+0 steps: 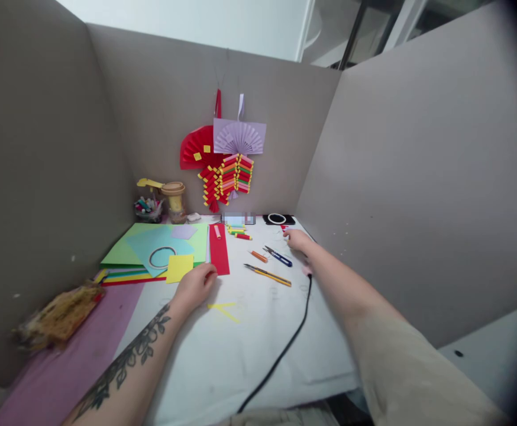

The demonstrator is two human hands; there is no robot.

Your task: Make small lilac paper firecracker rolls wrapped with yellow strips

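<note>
My left hand (pixel 195 286) rests on the white table top (pixel 223 355), fingers loosely curled, touching the near end of a red paper strip (pixel 219 248) beside a yellow paper square (pixel 180 267). Nothing shows inside its fingers. My right hand (pixel 298 239) reaches far across the table, fingers bent down near a small red piece by a black disc with a white ring (pixel 277 219). What its fingertips touch is too small to tell. Blue-handled snips (pixel 278 256), an orange pen (pixel 259 256) and a yellow craft knife (pixel 268 275) lie between my hands.
A stack of coloured paper sheets (pixel 152 251) with a ring on it lies at the left. Jars (pixel 173 201) stand in the back corner. Paper fans and firecracker strings (pixel 225 157) hang on the grey partition. A black cable (pixel 285 343) crosses the table. A brown bundle (pixel 58 316) lies far left.
</note>
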